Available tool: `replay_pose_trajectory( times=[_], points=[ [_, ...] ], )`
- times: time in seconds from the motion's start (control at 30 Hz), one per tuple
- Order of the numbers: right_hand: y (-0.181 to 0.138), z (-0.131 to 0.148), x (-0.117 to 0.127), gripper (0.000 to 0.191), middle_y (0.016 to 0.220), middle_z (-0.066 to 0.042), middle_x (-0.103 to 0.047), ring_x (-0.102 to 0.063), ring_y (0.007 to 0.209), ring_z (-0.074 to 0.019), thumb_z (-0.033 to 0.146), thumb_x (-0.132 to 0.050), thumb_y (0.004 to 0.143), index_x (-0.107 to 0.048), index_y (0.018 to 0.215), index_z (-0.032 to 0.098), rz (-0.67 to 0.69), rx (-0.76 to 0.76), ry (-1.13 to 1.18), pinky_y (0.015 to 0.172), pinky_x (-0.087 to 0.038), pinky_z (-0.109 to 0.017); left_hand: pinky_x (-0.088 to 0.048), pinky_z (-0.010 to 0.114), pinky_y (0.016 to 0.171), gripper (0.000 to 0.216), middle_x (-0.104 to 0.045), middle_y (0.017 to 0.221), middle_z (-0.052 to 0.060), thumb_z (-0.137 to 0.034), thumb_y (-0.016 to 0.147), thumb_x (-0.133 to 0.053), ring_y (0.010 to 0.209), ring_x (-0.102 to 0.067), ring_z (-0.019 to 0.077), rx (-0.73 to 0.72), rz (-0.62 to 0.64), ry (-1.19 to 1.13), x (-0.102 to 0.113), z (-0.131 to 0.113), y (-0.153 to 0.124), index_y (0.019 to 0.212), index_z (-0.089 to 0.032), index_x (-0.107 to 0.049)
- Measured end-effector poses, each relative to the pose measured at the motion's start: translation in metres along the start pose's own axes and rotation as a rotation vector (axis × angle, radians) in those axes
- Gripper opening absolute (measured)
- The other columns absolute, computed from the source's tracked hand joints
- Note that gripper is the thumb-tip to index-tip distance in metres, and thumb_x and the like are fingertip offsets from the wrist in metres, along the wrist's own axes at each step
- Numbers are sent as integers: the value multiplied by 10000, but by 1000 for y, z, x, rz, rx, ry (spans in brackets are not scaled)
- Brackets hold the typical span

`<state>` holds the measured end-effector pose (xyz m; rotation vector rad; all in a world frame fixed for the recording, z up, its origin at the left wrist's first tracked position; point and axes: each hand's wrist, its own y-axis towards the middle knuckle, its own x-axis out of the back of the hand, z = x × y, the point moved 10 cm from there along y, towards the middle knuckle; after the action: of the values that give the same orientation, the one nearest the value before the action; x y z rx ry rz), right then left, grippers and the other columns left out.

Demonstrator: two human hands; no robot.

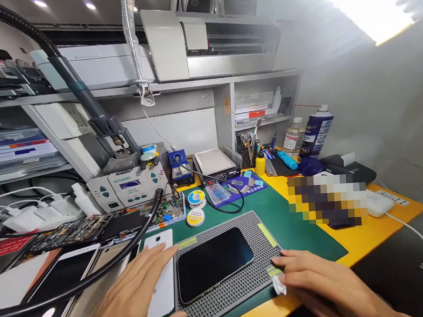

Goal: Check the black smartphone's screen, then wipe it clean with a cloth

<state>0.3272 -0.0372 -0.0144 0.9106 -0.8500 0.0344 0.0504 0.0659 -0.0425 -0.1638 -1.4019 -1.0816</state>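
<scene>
A smartphone (216, 263) with a dark screen lies face up on a grey perforated mat (264, 255). To its left is my left hand (129, 290), fingers stretched out and holding nothing, its thumb near the mat's front edge. Partly under that hand lies a white phone (161, 295). My right hand (319, 276) is at the mat's right edge, its fingers closed on a crumpled white tissue (279, 285). Part of the tissue is hidden by the fingers.
Several phones and circuit boards (71, 234) lie on the left, crossed by a black hose (107, 270). Behind the mat are solder spools (196, 198), a parts tray (170, 211) and a heating plate (216, 165). A spray can (313, 133) stands at the back right.
</scene>
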Motion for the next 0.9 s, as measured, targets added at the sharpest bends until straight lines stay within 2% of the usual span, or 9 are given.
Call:
replay_pose_trajectory(
  times=[0.07, 0.17, 0.4, 0.6, 0.67, 0.73, 0.83, 0.9],
  points=[
    [-8, 1, -11, 247, 1086, -106, -773, -717, 1126, -231, 83, -554, 1027, -677, 1231, 152, 26, 84, -75, 1043, -559, -314, -597, 482, 937, 776, -627, 1443, 87, -575, 851, -613, 1226, -675, 332, -6, 74, 13, -11, 3, 3, 1536, -289, -384],
    [-15, 1, -17, 236, 1057, -133, -773, -701, 1154, -232, 110, -474, 1076, -674, 1201, 99, 13, 137, -122, 1072, -533, -343, -583, 447, 952, 722, -619, 1454, 60, -572, 907, -570, 1247, -664, 283, -18, 124, -30, -15, -3, 8, 1546, -315, -355],
    [-5, 5, -11, 279, 999, -125, -786, -731, 1086, -198, 101, -419, 1089, -697, 1113, 99, 26, 168, -182, 1063, -519, -288, -636, 410, 832, 682, -718, 1311, 42, -498, 851, -651, 1143, -710, 303, -91, 75, -46, 1, -13, 29, 1462, -275, -442],
    [-5, 8, -10, 254, 1036, -130, -773, -724, 1105, -195, 111, -423, 1095, -672, 1144, 105, 32, 158, -141, 1052, -539, -258, -633, 426, 843, 657, -715, 1312, 42, -469, 810, -688, 1154, -698, 320, -60, 88, -53, 6, -11, 32, 1409, -268, -510],
    [-3, 1, -7, 211, 1052, -115, -761, -729, 1079, -188, 109, -463, 1080, -654, 1168, 130, 47, 79, -40, 1008, -567, -237, -630, 434, 855, 690, -699, 1339, 52, -491, 812, -692, 1158, -697, 325, -49, 99, -56, 3, -8, 29, 1435, -272, -493],
    [2, -18, -6, 181, 1037, -78, -748, -735, 996, -178, 130, -513, 1063, -664, 1151, 178, 86, -103, 106, 910, -597, -224, -628, 433, 868, 724, -669, 1383, 46, -536, 839, -675, 1186, -682, 319, -50, 127, -58, -3, -5, 24, 1481, -295, -445],
    [15, -54, -11, 134, 982, -44, -726, -704, 895, -173, 220, -587, 1053, -720, 1050, 210, 141, -389, 250, 798, -573, -240, -615, 452, 906, 751, -610, 1460, 27, -595, 875, -632, 1263, -634, 315, -24, 164, -47, -15, 1, 13, 1533, -345, -368],
    [32, -68, -17, 162, 967, -49, -709, -678, 881, -176, 254, -605, 1050, -750, 1012, 193, 173, -435, 259, 778, -544, -256, -602, 476, 930, 764, -589, 1483, 26, -602, 883, -613, 1305, -600, 324, 5, 157, -41, -22, 5, 6, 1550, -349, -340]
  ],
)
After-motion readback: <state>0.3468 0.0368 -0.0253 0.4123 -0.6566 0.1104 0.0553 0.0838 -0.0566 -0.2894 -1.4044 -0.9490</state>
